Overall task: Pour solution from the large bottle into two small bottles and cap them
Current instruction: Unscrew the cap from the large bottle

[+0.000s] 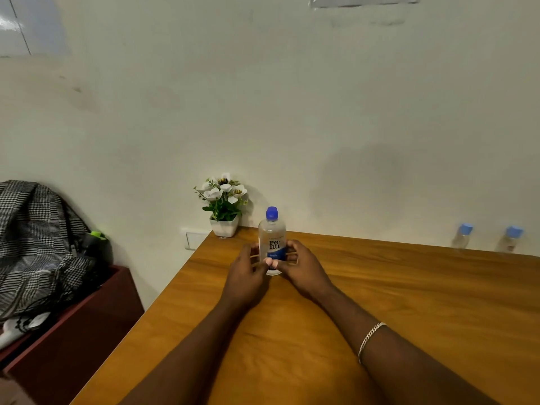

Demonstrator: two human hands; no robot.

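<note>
The large clear bottle with a blue cap and a blue "renu" label stands upright on the wooden table near its far left corner. My left hand holds its lower part from the left, fingers curled round it. From the right, my right hand grips the same part, thumb across the front. Two small clear bottles, one and the other, stand capped in blue at the far right by the wall, well apart from my hands.
A white pot of artificial flowers sits at the table's back left corner, just behind the large bottle. Left of the table stands a dark red cabinet with a checked bag on it. The wall runs close behind the table.
</note>
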